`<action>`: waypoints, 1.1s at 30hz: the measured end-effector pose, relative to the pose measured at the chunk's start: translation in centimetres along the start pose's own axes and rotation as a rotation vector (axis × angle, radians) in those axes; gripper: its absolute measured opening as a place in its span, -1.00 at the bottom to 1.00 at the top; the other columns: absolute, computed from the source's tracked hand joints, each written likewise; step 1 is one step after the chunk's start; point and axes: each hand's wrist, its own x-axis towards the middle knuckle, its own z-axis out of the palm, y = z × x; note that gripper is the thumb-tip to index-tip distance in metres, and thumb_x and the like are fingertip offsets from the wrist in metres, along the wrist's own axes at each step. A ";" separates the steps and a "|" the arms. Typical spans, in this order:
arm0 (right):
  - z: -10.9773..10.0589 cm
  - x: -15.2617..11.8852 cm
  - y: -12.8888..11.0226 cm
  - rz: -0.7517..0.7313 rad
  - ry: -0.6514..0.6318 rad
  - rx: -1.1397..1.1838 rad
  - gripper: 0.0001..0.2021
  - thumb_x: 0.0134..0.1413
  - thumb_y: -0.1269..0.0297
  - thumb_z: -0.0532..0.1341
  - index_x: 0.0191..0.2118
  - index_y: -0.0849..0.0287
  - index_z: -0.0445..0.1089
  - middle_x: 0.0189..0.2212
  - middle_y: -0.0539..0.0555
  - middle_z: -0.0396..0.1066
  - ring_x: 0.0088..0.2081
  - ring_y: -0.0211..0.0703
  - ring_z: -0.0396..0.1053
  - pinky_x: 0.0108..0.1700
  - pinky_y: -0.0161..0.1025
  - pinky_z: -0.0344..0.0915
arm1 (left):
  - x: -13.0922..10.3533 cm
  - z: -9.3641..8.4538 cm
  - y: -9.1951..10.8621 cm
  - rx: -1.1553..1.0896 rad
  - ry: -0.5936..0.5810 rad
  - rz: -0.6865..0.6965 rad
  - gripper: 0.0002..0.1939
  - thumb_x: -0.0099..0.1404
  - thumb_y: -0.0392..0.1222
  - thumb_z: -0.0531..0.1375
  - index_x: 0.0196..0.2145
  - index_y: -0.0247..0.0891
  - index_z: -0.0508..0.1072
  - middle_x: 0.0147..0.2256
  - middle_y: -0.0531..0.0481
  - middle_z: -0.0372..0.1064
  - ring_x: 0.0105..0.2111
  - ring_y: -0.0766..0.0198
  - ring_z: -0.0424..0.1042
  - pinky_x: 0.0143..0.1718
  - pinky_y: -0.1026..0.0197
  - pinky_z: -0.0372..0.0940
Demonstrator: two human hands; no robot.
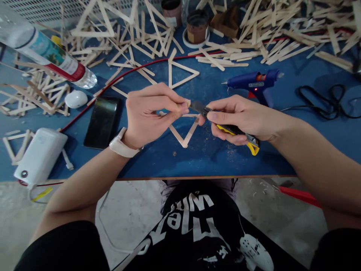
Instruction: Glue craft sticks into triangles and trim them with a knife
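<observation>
My right hand (237, 116) is closed around a yellow and black utility knife (249, 142), its dark blade pointing left. Pinched in my left hand (160, 111) is a small wooden stick (188, 102), mostly hidden by the fingers, with its end at the blade. Below both hands a triangle of wooden craft sticks (184, 143) lies on the blue table, its upper side partly behind my fingers. Farther back sits another stick triangle (184, 71). A blue glue gun (254, 82) with a red light lies beyond my right hand.
Loose craft sticks (276, 41) are heaped along the back. To the left are a water bottle (56, 56), a black phone (102, 122), a white power bank (42, 156) and a white earbud case (76, 99). A red cable (135, 69) crosses the table (158, 165); a black cord (321, 99) coils right.
</observation>
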 end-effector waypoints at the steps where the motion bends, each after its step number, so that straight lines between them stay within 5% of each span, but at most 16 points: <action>1: 0.0 0.0 0.1 -0.002 -0.004 -0.001 -0.67 0.64 -0.02 0.36 0.10 0.19 0.55 -0.44 -0.10 0.51 -0.70 -0.45 0.18 -0.68 -0.31 0.07 | 0.0 0.0 0.0 0.009 -0.006 -0.019 -0.82 0.51 -0.28 0.53 -0.20 0.06 0.79 -0.19 0.10 0.78 -0.26 0.25 0.75 -0.27 0.13 0.60; 5: 0.5 0.0 0.1 -0.162 0.102 -0.232 -0.63 0.60 -0.08 0.38 0.06 0.18 0.59 -0.46 -0.10 0.51 -0.69 -0.42 0.21 -0.67 -0.30 0.12 | -0.4 0.3 0.0 -0.125 0.007 -0.202 -0.85 0.48 -0.23 0.58 -0.14 0.07 0.82 -0.21 0.08 0.76 -0.24 0.25 0.72 -0.27 0.12 0.59; 9: 1.5 -0.5 -0.3 -0.322 0.337 -0.751 -0.76 0.69 0.13 0.26 -0.11 0.07 0.58 -0.47 -0.08 0.50 -0.58 -0.33 0.26 -0.48 -0.24 0.19 | -0.6 0.9 0.4 -0.444 0.029 -0.403 -0.90 0.46 -0.11 0.63 -0.12 0.06 0.84 -0.24 0.11 0.75 -0.27 0.29 0.66 -0.25 0.13 0.55; 13: 1.8 -0.7 -0.4 -0.402 0.413 -1.069 -0.78 0.68 0.17 0.19 0.02 0.01 0.60 -0.46 -0.05 0.49 -0.49 -0.17 0.29 -0.35 -0.12 0.18 | -0.7 1.0 1.0 -0.612 0.043 -0.583 -0.92 0.48 -0.17 0.60 -0.18 0.03 0.84 -0.23 0.10 0.75 -0.23 0.26 0.70 -0.22 0.13 0.51; 23: 2.1 -1.5 -0.2 -0.453 0.481 -1.282 -0.65 0.76 0.05 0.10 0.11 0.00 0.64 -0.47 -0.04 0.44 -0.50 -0.19 0.20 -0.37 -0.15 0.09 | -0.8 1.2 0.5 -0.844 0.020 -0.636 -0.94 0.51 -0.18 0.57 -0.18 -0.03 0.82 -0.25 0.10 0.72 -0.26 0.27 0.72 -0.22 0.15 0.53; 33: 2.6 -1.9 0.4 -0.552 0.575 -1.350 -0.70 0.76 0.10 0.12 0.17 -0.04 0.62 -0.38 -0.02 0.55 -0.39 -0.08 0.48 -0.35 -0.10 0.17 | -0.3 0.9 1.6 -0.899 -0.012 -0.869 -0.73 0.36 -0.05 0.66 -0.33 -0.10 0.68 -0.31 0.08 0.70 -0.37 0.28 0.72 -0.26 0.22 0.65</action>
